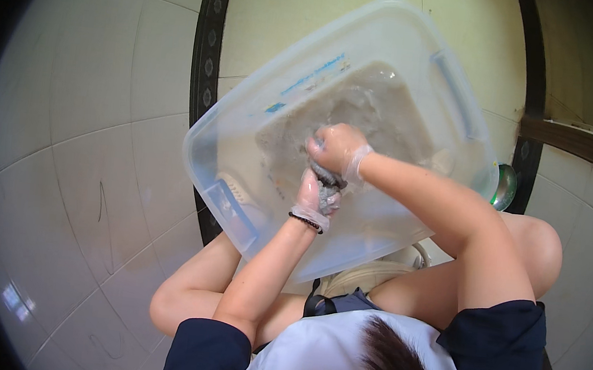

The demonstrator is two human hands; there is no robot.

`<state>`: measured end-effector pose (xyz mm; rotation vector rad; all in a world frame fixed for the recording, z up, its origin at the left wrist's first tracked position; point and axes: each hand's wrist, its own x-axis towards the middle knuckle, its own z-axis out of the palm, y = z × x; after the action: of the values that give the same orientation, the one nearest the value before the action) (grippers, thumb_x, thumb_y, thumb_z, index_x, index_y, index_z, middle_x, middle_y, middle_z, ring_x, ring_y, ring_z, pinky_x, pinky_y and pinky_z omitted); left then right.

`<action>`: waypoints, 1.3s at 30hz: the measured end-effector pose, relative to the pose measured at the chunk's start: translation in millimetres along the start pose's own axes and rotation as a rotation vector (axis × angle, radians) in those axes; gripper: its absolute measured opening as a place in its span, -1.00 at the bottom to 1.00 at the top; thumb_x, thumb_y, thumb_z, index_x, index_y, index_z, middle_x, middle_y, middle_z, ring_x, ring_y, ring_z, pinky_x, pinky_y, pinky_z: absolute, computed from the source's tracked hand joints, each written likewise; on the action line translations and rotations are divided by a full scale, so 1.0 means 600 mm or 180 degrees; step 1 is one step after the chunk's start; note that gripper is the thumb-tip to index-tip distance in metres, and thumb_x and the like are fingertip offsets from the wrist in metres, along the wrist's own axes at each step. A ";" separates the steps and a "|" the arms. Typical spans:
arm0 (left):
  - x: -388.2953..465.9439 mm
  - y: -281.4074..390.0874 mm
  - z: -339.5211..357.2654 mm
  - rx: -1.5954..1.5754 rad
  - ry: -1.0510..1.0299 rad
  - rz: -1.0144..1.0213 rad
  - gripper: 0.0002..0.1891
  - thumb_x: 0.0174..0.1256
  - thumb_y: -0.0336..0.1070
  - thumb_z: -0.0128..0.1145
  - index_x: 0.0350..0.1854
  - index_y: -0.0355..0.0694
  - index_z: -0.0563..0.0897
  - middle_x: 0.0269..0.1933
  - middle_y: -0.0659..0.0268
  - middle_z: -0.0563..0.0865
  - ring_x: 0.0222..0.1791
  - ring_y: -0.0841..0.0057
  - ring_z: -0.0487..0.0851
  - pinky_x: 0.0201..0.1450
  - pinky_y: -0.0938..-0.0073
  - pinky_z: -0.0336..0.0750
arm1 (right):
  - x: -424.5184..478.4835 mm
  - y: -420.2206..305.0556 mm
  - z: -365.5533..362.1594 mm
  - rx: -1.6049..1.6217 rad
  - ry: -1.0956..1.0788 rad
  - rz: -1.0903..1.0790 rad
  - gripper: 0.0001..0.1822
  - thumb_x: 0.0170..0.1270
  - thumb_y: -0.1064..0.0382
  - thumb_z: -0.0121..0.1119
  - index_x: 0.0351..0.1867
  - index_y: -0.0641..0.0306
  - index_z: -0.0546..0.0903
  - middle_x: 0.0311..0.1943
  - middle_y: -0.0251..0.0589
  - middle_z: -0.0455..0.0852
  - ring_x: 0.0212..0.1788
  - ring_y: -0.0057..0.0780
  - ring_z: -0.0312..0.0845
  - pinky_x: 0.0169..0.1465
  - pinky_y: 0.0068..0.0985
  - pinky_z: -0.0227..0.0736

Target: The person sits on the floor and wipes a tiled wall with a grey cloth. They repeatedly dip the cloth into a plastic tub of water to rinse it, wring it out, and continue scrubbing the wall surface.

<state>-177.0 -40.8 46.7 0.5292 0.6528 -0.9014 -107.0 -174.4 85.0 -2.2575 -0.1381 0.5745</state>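
A wet grey cloth (327, 182) is bunched between my two hands, above cloudy grey water (392, 97) in a large clear plastic storage tub (263, 87). My left hand (313, 189) grips its lower end, and my right hand (337, 145) closes around its upper part. Thin transparent disposable gloves cover both hands, gathered at the wrists. A dark beaded bracelet (306, 222) circles my left wrist over or beside the glove's cuff. The hands hide much of the cloth, so its full shape cannot be made out.
The tub stands on a tiled floor (79, 189) between my bent knees. A white shoe (233, 192) shows through its left wall. At the right rim sits a shiny round metal object with green (505, 188). A dark patterned border strip (212, 40) runs along the left, and a brown ledge (587, 148) juts in at right.
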 end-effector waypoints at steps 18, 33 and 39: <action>0.039 0.021 -0.138 0.6170 0.2211 -0.0627 -0.47 0.09 -0.56 -0.12 0.18 -0.08 0.27 0.30 0.12 0.04 0.10 0.19 0.38 0.06 0.32 0.38 | 0.031 0.225 0.072 -0.1750 -0.0993 0.0138 -0.72 0.09 0.34 0.01 -0.13 0.06 0.58 0.01 -0.22 0.47 0.11 -0.29 0.31 0.08 -0.34 0.27; 0.023 0.032 -0.006 -0.0292 0.0669 0.0134 -0.62 0.24 0.07 -0.10 -0.14 -0.15 0.47 -0.30 0.27 0.56 -0.30 0.41 0.54 -0.32 0.38 0.48 | -0.060 -0.033 0.034 0.2270 -0.1010 -0.0465 -0.72 -0.07 0.11 0.21 -0.53 0.31 0.52 -0.57 -0.14 0.56 -0.56 -0.37 0.49 -0.36 -0.48 0.40; -0.008 0.040 0.012 -0.0092 0.0065 0.0636 -0.63 0.24 0.06 -0.10 -0.18 -0.17 0.48 -0.35 0.29 0.56 -0.35 0.46 0.53 -0.38 0.41 0.46 | -0.095 -0.080 0.005 0.1014 -0.0028 -0.1161 -0.62 0.00 -0.03 0.15 -0.63 0.29 0.50 -0.66 -0.01 0.52 -0.53 0.00 0.45 -0.40 -0.32 0.37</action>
<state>-156.9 -31.0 58.6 0.5677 0.6185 -0.6986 -155.2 -155.4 138.5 -1.8619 -0.4225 0.3796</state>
